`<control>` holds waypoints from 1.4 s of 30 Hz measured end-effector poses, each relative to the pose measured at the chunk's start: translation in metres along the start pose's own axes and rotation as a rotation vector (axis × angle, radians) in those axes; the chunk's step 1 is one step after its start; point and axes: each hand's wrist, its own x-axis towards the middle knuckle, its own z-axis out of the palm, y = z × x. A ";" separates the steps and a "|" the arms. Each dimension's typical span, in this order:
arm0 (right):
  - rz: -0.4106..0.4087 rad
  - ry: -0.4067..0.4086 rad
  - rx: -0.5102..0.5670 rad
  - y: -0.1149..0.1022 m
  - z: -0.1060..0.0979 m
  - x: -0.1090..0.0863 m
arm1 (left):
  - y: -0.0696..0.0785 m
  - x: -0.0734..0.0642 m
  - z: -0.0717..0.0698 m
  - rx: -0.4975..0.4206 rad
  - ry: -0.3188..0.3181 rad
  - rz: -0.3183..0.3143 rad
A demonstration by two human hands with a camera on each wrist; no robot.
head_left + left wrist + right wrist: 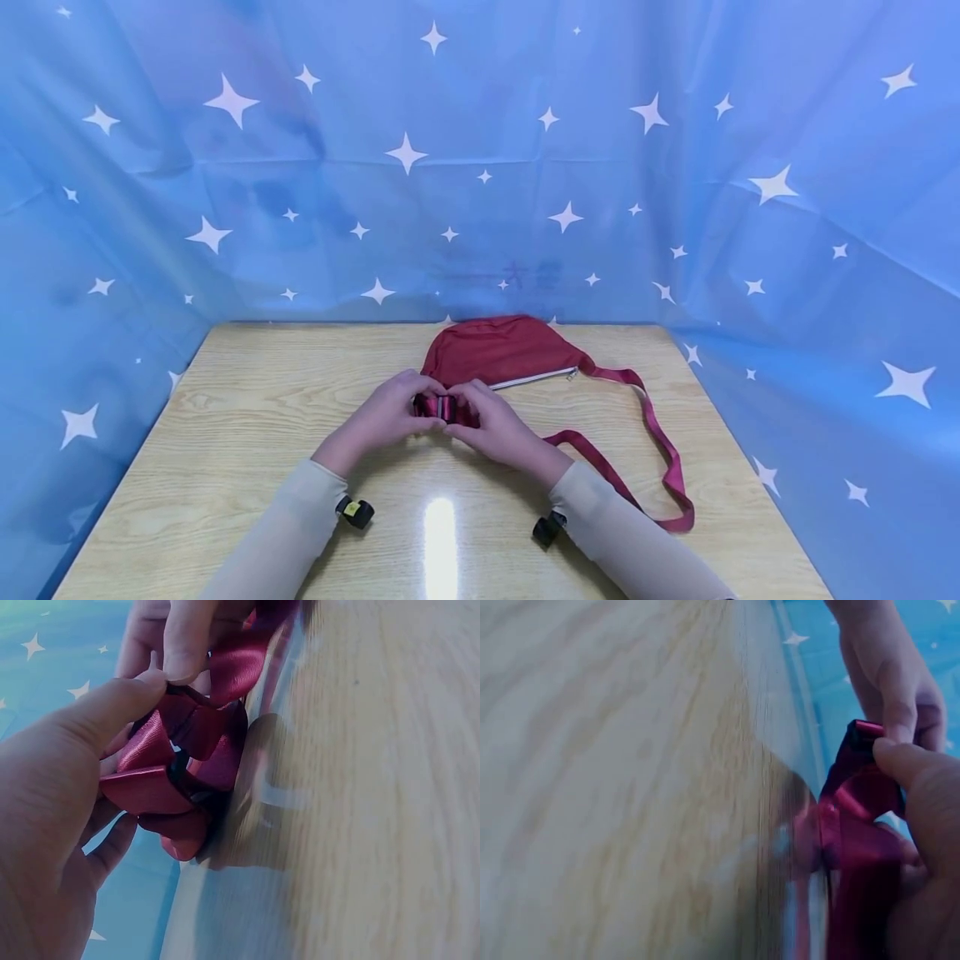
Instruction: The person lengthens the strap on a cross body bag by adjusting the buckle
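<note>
A dark red waist bag (498, 350) lies at the table's far edge, its silver zipper (536, 379) toward me. Just in front of it, both hands work on the bag's webbing strap (146, 791), folded into loops around a dark strap slider (864, 733). My left hand (386, 412) pinches the folded strap between thumb and fingers. Close against it, my right hand (495, 421) pinches the strap from the other side, thumb tips nearly meeting. The fingers partly hide the slider. From the bag's right end the strap (667, 450) loops over the table and back toward my right hand.
The wood-grain table (262, 392) reflects a bright light streak near its front. A blue curtain (480, 208) with white stars hangs behind and at both sides. Small black cameras (356, 511) are worn at the wrists, over light sleeves (288, 525).
</note>
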 end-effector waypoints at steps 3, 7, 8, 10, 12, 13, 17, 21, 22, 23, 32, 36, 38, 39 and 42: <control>0.004 0.019 -0.046 0.000 0.000 0.000 | 0.001 0.001 -0.001 -0.002 -0.011 -0.017; -0.008 0.050 -0.130 -0.001 -0.001 0.000 | 0.002 0.002 -0.001 0.004 -0.021 -0.043; -0.012 0.055 -0.146 -0.001 -0.001 0.000 | 0.002 0.003 -0.001 0.007 -0.023 -0.044; -0.023 0.064 -0.171 0.000 -0.002 0.000 | 0.003 0.004 -0.001 0.012 -0.030 -0.044; -0.027 0.064 -0.188 0.000 -0.003 -0.001 | 0.004 0.004 -0.001 0.024 -0.033 -0.036; -0.028 0.062 -0.191 0.000 -0.004 -0.001 | 0.004 0.003 -0.001 0.037 -0.032 -0.027; -0.030 0.045 -0.203 0.001 -0.005 -0.001 | 0.007 0.003 -0.002 0.135 -0.007 0.008; -0.034 0.035 -0.209 0.002 -0.005 -0.001 | 0.012 0.001 -0.003 0.277 0.027 0.018; -0.035 0.034 -0.208 0.002 -0.006 -0.001 | 0.013 0.001 -0.003 0.314 0.027 0.017; -0.039 0.031 -0.208 0.002 -0.006 -0.001 | 0.014 0.000 -0.003 0.344 0.027 0.015; -0.025 -0.004 -0.159 -0.001 -0.007 -0.002 | 0.016 -0.002 0.000 0.492 0.010 0.034; -0.016 0.004 -0.148 -0.002 -0.009 -0.003 | 0.014 -0.002 0.000 0.489 0.011 0.028; -0.012 0.011 -0.140 -0.002 -0.010 -0.003 | 0.013 -0.001 -0.001 0.488 0.008 0.022; -0.011 0.015 -0.137 -0.002 -0.011 -0.004 | 0.013 -0.001 -0.001 0.489 0.008 0.021; -0.004 0.024 -0.131 -0.001 -0.014 -0.004 | 0.012 -0.002 -0.004 0.488 0.023 0.030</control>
